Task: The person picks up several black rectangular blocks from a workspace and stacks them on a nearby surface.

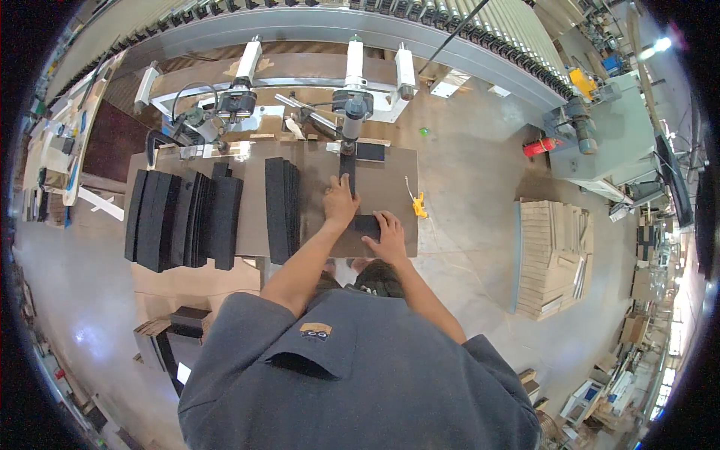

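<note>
A brown work table (319, 169) stands before me. On it, a narrow black strip (347, 166) lies under an upright cylindrical machine head (352, 120). My left hand (341, 204) holds this strip down near its close end, fingers forward and the thumb by its right edge. To the right and nearer, my right hand (388, 236) grips a short black piece (365, 224), its thumb on the near edge and its fingers over the far end. A stack of black strips (281, 210) stands left of my left forearm. What lies under both palms is hidden.
More black strip stacks (156, 217) line the table's left side. A yellow air gun (418, 205) hangs at the right edge. On the floor at right is a pallet of pale boards (551, 255); a red fire extinguisher (541, 146) is beyond. Dark blocks (187, 322) sit at lower left.
</note>
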{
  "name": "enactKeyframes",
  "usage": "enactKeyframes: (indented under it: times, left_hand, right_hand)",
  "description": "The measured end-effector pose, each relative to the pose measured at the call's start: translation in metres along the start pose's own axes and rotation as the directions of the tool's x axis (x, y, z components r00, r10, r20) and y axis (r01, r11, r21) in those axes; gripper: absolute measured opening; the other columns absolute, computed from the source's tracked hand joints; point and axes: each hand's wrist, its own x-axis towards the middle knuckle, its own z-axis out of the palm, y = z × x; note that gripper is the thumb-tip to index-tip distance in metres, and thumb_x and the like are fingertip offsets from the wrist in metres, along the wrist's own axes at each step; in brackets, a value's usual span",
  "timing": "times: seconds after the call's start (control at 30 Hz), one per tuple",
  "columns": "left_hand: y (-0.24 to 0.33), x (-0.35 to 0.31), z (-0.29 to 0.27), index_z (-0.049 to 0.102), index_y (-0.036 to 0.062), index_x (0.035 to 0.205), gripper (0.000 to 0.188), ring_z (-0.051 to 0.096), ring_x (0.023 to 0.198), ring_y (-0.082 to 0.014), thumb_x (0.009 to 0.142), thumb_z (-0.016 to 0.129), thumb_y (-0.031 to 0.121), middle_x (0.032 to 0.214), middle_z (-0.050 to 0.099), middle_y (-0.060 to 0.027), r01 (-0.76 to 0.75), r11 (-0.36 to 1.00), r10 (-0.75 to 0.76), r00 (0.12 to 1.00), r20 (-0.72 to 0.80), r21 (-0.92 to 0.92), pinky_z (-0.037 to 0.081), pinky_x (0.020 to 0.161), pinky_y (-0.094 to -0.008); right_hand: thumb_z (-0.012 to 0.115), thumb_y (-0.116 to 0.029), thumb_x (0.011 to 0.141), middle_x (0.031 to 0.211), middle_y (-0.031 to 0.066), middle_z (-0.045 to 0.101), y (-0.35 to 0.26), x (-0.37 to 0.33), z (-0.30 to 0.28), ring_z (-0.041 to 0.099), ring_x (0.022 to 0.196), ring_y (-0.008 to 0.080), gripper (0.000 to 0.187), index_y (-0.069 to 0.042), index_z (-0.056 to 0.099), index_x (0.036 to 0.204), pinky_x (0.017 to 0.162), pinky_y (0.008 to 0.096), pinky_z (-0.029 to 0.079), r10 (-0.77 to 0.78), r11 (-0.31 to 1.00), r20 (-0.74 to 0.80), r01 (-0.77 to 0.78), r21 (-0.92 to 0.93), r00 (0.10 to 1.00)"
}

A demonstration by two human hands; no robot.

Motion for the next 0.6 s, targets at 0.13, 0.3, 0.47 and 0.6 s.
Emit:
enactKeyframes:
  times: [0.13, 0.3, 0.47, 0.6]
  left_hand:
    - [-0.014, -0.023, -0.012, 0.058, 0.0091, 0.157, 0.078, 0.077, 0.102, -0.0447, 0.089, 0.091, 0.030, 0.133, 0.062, -0.0187, 0.046, 0.997, -0.048, 0.998, -0.031, -0.056, 0.066, 0.089, -0.0541]
    - [-0.019, -0.070, -0.084, 0.059, 0.0083, 0.157, 0.076, 0.074, 0.108, -0.0456, 0.089, 0.087, 0.031, 0.131, 0.064, -0.0208, 0.008, 0.971, -0.034, 0.994, -0.106, -0.239, 0.062, 0.092, -0.0557]
    - [-0.072, -0.080, -0.185, 0.061, 0.0097, 0.157, 0.074, 0.070, 0.110, -0.0461, 0.089, 0.084, 0.030, 0.125, 0.064, -0.0202, 0.028, 0.980, -0.091, 0.945, -0.314, -0.199, 0.060, 0.094, -0.0572]
    - [-0.117, -0.081, -0.196, 0.059, 0.0097, 0.160, 0.079, 0.070, 0.114, -0.0464, 0.090, 0.087, 0.033, 0.126, 0.065, -0.0211, 0.084, 0.990, -0.111, 0.963, -0.246, -0.115, 0.060, 0.095, -0.0569]
  right_hand:
    - [0.096, -0.042, 0.086, 0.166, 0.0159, 0.055, -0.011, 0.000, 0.004, 0.047, 0.159, 0.0425, 0.095, -0.014, 0.055, 0.168, 0.129, 0.0603, 0.041, -0.012, 0.999, 0.031, 0.011, 0.053, 0.999]
    - [0.093, -0.037, 0.090, 0.168, 0.0174, 0.054, -0.004, -0.007, 0.016, 0.048, 0.158, 0.0465, 0.093, -0.011, 0.053, 0.170, 0.128, 0.0604, 0.041, 0.109, 0.994, -0.002, -0.109, -0.001, 0.994]
    - [0.086, -0.047, 0.099, 0.165, 0.0249, 0.057, -0.009, 0.008, 0.026, 0.050, 0.156, 0.0515, 0.085, -0.004, 0.057, 0.166, 0.130, 0.0609, 0.040, 0.086, 0.985, -0.044, -0.079, 0.152, 0.995]
    - [0.067, -0.061, 0.114, 0.174, 0.0293, 0.050, -0.070, 0.044, 0.044, 0.047, 0.161, 0.0475, 0.084, 0.003, 0.055, 0.167, 0.134, 0.0539, 0.038, 0.163, 0.984, -0.108, -0.154, 0.088, 0.981]
